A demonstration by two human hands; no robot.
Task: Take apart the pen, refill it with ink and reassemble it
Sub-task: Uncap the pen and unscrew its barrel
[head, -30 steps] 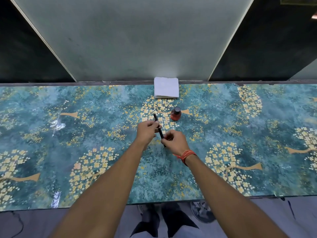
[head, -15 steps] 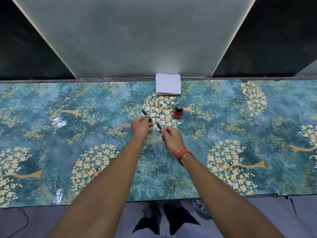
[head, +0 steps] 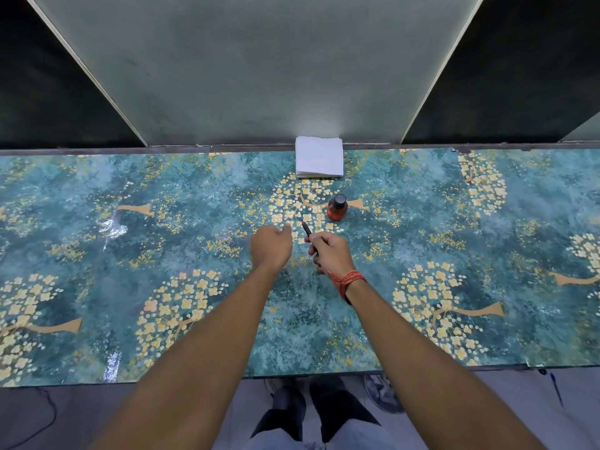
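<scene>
— Since a second ago the two hands have drawn apart: the pen that both held as one piece is now split, isn't it?

— Yes. The right hand [head: 329,251] has its fingers curled around the pen [head: 306,231], whose dark end pokes up and away from the fist, above the counter [head: 97,254].

— And the left hand [head: 271,246]?

— Loosely closed, fingertips pinched together just beside the pen tip; whether it grips the removed piece I cannot tell, as the hand hides it.

— What sits nearby?

— An ink bottle [head: 337,207], red with a dark cap, stands upright just beyond the right hand. Further back a folded white tissue stack [head: 319,157] lies against the counter's far edge.

— Any label to read?

— None legible on the bottle. A red thread band [head: 349,280] wraps the right wrist.
</scene>
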